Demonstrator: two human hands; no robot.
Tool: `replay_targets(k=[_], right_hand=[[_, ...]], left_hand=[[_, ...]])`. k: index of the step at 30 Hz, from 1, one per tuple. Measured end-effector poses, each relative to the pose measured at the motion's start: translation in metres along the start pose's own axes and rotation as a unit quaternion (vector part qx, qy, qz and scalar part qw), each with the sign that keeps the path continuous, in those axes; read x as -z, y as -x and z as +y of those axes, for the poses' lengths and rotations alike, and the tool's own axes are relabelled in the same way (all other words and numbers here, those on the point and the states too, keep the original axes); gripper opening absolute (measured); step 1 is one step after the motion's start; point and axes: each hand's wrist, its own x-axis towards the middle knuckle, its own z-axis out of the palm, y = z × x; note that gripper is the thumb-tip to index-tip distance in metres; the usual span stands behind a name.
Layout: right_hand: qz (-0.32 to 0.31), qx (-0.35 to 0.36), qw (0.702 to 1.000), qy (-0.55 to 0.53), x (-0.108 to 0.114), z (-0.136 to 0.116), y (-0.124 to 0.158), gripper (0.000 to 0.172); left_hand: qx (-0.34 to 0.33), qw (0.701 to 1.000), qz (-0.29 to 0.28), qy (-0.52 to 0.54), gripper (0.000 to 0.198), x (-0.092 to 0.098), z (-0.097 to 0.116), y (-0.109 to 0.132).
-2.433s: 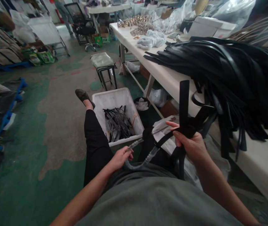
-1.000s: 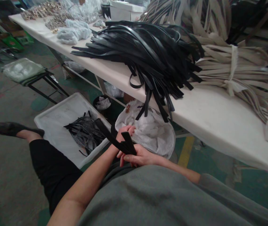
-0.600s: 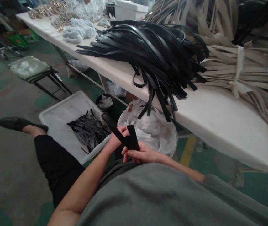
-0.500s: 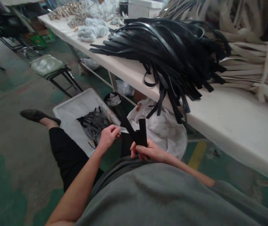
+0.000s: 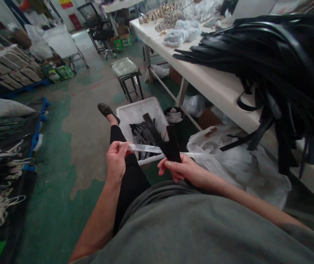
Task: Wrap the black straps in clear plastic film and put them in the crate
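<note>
My right hand (image 5: 183,167) is closed around a black strap (image 5: 170,146) whose two flat ends stick up and spread apart in a V. My left hand (image 5: 117,157), off to the left, pinches one end of a whitish translucent strip (image 5: 145,148). That strip runs across to the black strap and passes behind it; a pale length also shows to the right of the strap. Beyond my hands, a white plastic bin (image 5: 122,112) on the floor holds many thin black strips (image 5: 143,135).
A white worktable (image 5: 214,77) on my right carries a large heap of black straps (image 5: 278,58), plastic bags and metal fittings (image 5: 159,13). Below are a black bucket (image 5: 184,117) and a translucent plastic sack (image 5: 228,154). A stool (image 5: 124,68) stands ahead; loaded pallets (image 5: 39,128) lie left.
My left hand has moved left, drawing the whitish strip out longer. My right hand keeps its hold on the black strap. The view has turned left, bringing the pallets into sight.
</note>
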Motion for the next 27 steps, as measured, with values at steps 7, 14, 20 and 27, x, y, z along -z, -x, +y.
replay_targets(k=[7,14,20,27], right_hand=[[0.109,-0.008,0.994,-0.013,-0.034,0.018,-0.035,0.043],[0.222,0.032,0.967,-0.123,-0.017,0.02,-0.053,0.037],[0.253,0.111,0.96,0.043,0.009,0.007,-0.068,0.027],[0.23,0.153,0.926,0.256,0.021,0.008,-0.069,0.019]], left_hand=[[0.009,0.998,-0.035,0.054,0.026,-0.013,-0.008,0.026],[0.113,0.984,-0.021,0.14,0.028,-0.028,-0.021,0.046],[0.139,0.983,-0.117,0.013,0.028,-0.022,-0.031,0.048],[0.13,0.942,-0.26,-0.168,0.019,-0.019,-0.02,0.034]])
